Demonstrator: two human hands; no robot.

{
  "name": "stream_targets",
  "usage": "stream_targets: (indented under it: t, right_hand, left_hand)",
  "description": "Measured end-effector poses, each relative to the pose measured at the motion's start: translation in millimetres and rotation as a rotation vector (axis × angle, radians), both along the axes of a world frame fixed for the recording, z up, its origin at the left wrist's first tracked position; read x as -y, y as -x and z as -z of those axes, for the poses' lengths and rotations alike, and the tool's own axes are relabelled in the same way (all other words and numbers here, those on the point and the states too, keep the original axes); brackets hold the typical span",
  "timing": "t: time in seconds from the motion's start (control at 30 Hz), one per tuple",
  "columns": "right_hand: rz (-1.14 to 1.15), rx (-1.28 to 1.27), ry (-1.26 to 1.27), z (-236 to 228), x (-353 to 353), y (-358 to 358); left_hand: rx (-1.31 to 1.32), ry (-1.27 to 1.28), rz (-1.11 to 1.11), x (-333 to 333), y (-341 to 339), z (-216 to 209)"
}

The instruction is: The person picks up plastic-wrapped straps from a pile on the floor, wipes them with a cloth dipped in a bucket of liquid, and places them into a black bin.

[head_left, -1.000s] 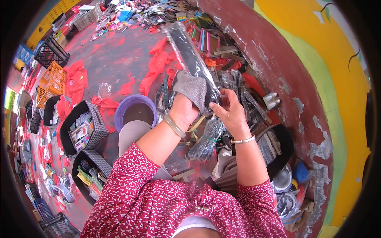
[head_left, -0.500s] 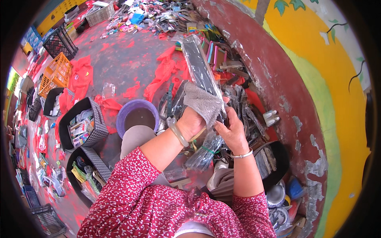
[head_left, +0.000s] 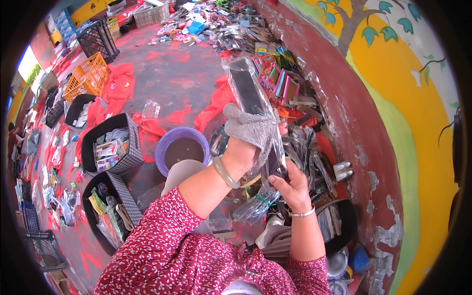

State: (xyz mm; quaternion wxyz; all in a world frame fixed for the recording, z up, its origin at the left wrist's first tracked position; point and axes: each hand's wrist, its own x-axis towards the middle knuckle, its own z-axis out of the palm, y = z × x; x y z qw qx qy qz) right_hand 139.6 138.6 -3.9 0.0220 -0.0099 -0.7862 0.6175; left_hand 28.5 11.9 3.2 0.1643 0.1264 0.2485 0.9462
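A long dark flat item in a clear plastic sleeve (head_left: 248, 91) is held up in front of me, slanting away toward the far side. My left hand (head_left: 242, 155) is closed round a grey cloth (head_left: 253, 129), which is wrapped over the middle of the sleeve. At the sleeve's near end, my right hand (head_left: 291, 187) grips it between thumb and fingers. What exactly lies inside the plastic I cannot make out. Below my hands is a bundle of clear plastic packets (head_left: 255, 207) tied with a green band.
A purple basin (head_left: 166, 142) of murky water stands left of my left forearm. Black-and-grey bins (head_left: 132, 140) full of packages line the left, with an orange crate (head_left: 87, 76) farther off. Piled dark packets (head_left: 305, 152) lie along the red wall (head_left: 354, 132). Red cloth (head_left: 216, 105) covers parts of the floor.
My right hand has shifted down to the sleeve's near end. The cloth in my left hand now wraps more closely round the sleeve's middle. The view has swung slightly.
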Motion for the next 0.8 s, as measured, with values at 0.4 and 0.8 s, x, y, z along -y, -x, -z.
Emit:
stream_targets:
  t: [0.4,0.8]
  right_hand:
    - [-0.072,0.041,0.024,9,4,-3]
    - [-0.026,0.196,0.382,18,-9,-12]
  left_hand:
    - [0.108,-0.042,-0.090,32,40,-10]
    - [0.085,-0.217,0.084,43,61,-14]
